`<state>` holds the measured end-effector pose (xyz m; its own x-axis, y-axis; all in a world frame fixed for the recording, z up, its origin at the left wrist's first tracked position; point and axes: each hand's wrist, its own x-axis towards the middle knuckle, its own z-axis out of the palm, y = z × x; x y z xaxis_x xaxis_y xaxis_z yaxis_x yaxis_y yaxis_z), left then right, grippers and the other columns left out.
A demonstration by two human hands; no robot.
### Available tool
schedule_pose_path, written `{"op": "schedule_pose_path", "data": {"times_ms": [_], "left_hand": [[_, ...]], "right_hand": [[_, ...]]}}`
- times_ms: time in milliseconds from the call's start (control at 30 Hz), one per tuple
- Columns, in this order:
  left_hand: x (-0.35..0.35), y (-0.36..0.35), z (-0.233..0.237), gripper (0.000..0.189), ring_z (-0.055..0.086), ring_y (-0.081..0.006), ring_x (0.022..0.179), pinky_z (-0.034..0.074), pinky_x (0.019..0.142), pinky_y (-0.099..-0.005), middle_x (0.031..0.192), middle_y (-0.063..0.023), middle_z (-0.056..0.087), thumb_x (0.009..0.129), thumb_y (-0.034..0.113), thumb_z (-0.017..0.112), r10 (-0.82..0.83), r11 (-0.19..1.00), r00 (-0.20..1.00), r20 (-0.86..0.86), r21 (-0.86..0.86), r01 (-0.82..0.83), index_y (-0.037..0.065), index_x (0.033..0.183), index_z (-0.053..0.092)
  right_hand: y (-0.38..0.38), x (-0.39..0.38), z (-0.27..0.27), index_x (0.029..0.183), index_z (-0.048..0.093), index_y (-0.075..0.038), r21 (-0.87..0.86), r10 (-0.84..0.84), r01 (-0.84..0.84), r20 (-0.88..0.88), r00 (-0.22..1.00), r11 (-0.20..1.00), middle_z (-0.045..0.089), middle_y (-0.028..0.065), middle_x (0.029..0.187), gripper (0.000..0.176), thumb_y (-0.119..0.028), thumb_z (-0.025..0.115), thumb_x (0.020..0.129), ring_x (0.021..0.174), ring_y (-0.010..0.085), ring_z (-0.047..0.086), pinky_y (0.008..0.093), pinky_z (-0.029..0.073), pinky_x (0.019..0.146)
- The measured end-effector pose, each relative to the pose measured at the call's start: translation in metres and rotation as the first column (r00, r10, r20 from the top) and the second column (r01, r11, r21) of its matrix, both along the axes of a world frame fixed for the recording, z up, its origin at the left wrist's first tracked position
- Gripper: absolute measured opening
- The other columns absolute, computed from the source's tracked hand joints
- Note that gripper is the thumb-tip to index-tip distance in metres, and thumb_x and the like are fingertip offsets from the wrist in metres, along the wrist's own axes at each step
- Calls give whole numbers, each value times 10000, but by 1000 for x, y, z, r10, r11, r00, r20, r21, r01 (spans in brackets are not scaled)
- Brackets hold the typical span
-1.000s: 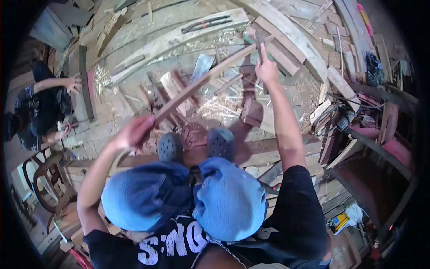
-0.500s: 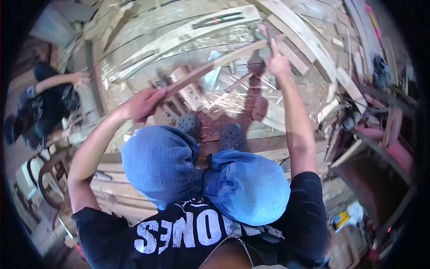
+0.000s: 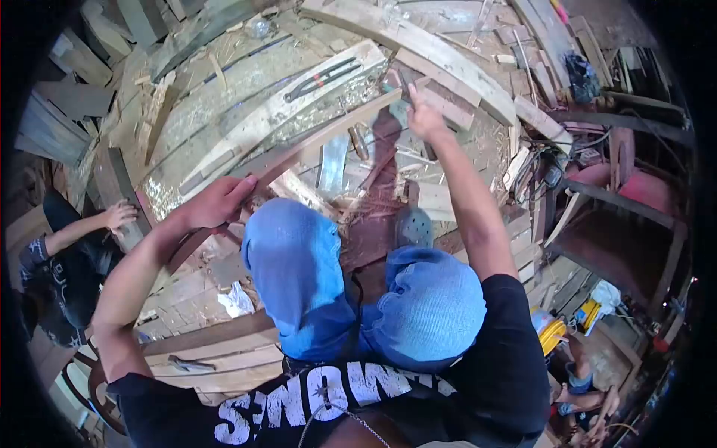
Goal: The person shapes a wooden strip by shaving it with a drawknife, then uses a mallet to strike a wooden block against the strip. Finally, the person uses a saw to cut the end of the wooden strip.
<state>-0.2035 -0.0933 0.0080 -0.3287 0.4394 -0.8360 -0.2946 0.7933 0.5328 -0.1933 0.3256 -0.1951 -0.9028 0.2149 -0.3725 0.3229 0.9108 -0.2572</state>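
A long narrow wooden strip (image 3: 321,137) runs slantwise in front of my knees. Near its lower left end, my left hand (image 3: 222,201) is closed around it, thumb on top. By the strip's upper right end, my right hand (image 3: 424,116) is closed on a dark, thin tool (image 3: 405,78), which is partly hidden. The tool is too small to name. Beyond the strip, a dark tool with a red part (image 3: 323,79) lies on a pale curved board (image 3: 272,112). Wood scraps and shavings lie beneath the strip.
At the left is another person (image 3: 67,261) with an arm stretched out. Long boards (image 3: 448,56) lie at the upper right, beside cables and a dark frame (image 3: 624,200). A yellow object (image 3: 551,334) and other people's limbs (image 3: 582,388) appear at the lower right.
The view has shifted and turned. My right hand and the strip's upper end now appear further left and lower, and my left hand a little lower. Both hands keep their hold.
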Motion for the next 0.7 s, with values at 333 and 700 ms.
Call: {"op": "schedule_pose_path", "data": {"times_ms": [333,700], "left_hand": [[-10,58,67,569,528,-153,392,469,374,-281,576,-44,489,976,509,323,-25,949,999,22,-314,31,-4,891,553],[114,126,59,386,582,-465,679,453,640,-515,687,-249,577,992,336,358,-32,946,990,-139,-323,-15,9,951,558]], "right_hand": [[24,8,10,1473,165,-235,-185,6,-27,-117,993,982,603,316,1032,600,-267,423,933,975,485,573,521,426,933],[75,44,4,1461,244,-155,-197,233,-282,-240,942,939,579,213,584,525,-212,396,961,453,335,574,448,513,461]]}}
